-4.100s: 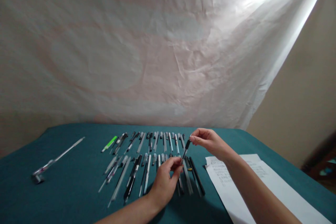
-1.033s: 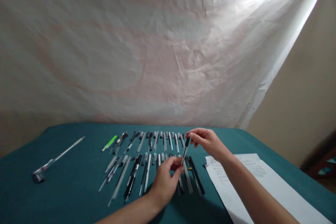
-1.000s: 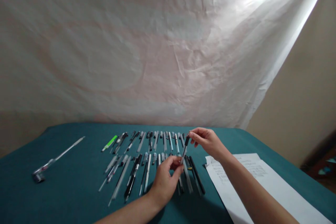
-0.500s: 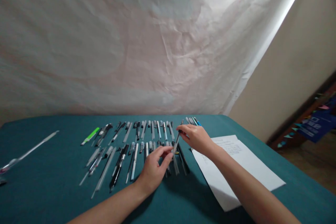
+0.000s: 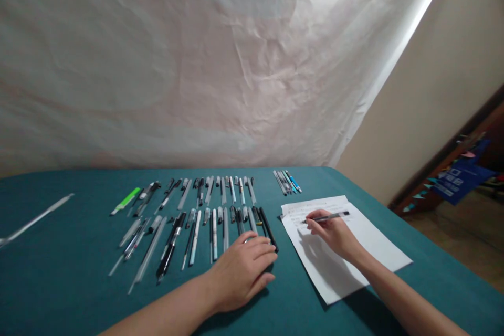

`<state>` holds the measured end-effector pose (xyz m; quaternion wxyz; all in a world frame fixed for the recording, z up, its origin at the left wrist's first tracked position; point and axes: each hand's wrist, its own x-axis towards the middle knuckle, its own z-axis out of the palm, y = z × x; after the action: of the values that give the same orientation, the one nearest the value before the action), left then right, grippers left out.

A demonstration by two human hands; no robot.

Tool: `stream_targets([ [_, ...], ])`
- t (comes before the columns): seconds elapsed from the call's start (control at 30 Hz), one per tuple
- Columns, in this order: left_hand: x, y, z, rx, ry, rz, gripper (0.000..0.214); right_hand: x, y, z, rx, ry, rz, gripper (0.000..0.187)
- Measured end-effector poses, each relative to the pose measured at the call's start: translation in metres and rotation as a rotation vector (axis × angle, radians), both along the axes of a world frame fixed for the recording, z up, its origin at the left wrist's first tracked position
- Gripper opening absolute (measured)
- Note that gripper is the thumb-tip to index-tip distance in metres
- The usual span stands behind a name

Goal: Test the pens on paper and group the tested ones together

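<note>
in the head view, the right hand [image 5: 331,232] grasps a slim pen with a dark grip and a clear barrel [image 5: 337,215] right of centre, over white sheets of paper with handwriting [image 5: 370,244]; whether its tip touches the paper cannot be told. the left hand [image 5: 243,272], lower centre, lies palm down with loosely spread fingers, gripping nothing visible, over the right end of a near row of black, clear and white pens [image 5: 195,239]. a bright green plastic marker [image 5: 126,200] lies left of centre on the dark teal cloth-covered surface [image 5: 79,273].
</note>
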<state>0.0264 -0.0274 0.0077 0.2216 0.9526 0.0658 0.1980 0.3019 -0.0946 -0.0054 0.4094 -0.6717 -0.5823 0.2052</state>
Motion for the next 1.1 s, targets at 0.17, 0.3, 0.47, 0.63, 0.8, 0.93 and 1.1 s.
stream_targets([
  [0.17, 0.000, 0.001, 0.002, 0.030, 0.033, -0.007, 0.032, 0.001, -0.007, -0.017, 0.002, 0.043, -0.102, 0.021],
  [0.3, 0.001, 0.002, 0.005, 0.032, 0.050, -0.009, 0.031, -0.001, -0.009, -0.025, 0.025, 0.074, -0.166, 0.022],
  [0.47, 0.001, 0.002, 0.007, 0.043, 0.049, -0.019, 0.028, 0.002, -0.011, -0.030, 0.048, 0.014, -0.191, 0.023],
  [0.63, 0.002, 0.004, 0.000, 0.065, -0.029, -0.017, 0.026, 0.005, -0.010, -0.032, 0.070, -0.062, -0.175, 0.024],
  [0.8, 0.004, 0.005, -0.004, 0.168, 0.035, -0.004, 0.026, 0.008, -0.008, -0.037, 0.099, -0.107, -0.182, 0.024],
  [0.93, 0.004, 0.005, -0.003, 0.173, 0.060, 0.003, 0.026, 0.008, -0.009, -0.038, 0.114, -0.143, -0.145, 0.022],
  [1.1, 0.004, 0.005, -0.004, 0.163, 0.079, 0.007, 0.026, 0.008, -0.009, -0.037, 0.109, -0.126, -0.157, 0.021],
])
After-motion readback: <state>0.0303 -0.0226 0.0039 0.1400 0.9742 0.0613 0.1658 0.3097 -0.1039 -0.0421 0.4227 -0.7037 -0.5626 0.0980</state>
